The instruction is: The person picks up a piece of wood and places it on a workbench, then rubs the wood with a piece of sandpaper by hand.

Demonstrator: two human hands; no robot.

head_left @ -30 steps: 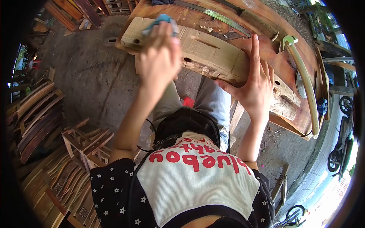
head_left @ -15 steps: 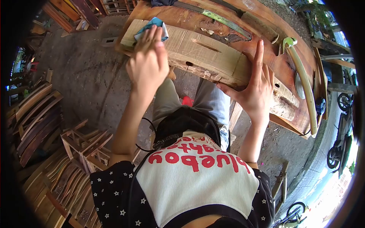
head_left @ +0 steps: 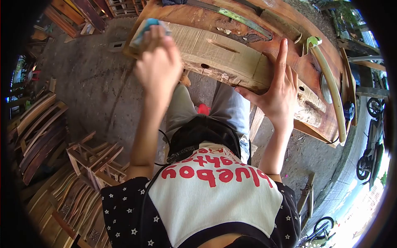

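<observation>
A long, curved wooden plank [head_left: 198,43] with a slot, a dark hole and a rough near edge lies across the workbench. At its left end, my left hand [head_left: 158,62] presses down a folded piece of blue sandpaper [head_left: 152,27]; hand and sheet are blurred by motion. Towards the plank's right part rests my right hand [head_left: 279,93], open, with its index finger stretched out and the thumb apart along the near edge.
Beyond the plank, the reddish wooden workbench [head_left: 244,66] bears a flat metal blade [head_left: 244,22] with green on it. A green-headed tool with a long pale handle [head_left: 331,87] lies at the right. Wooden frames [head_left: 95,159] and curved pieces stand on the floor at left.
My left hand has slid the sandpaper a little left towards the plank's end. My right hand stays almost in place.
</observation>
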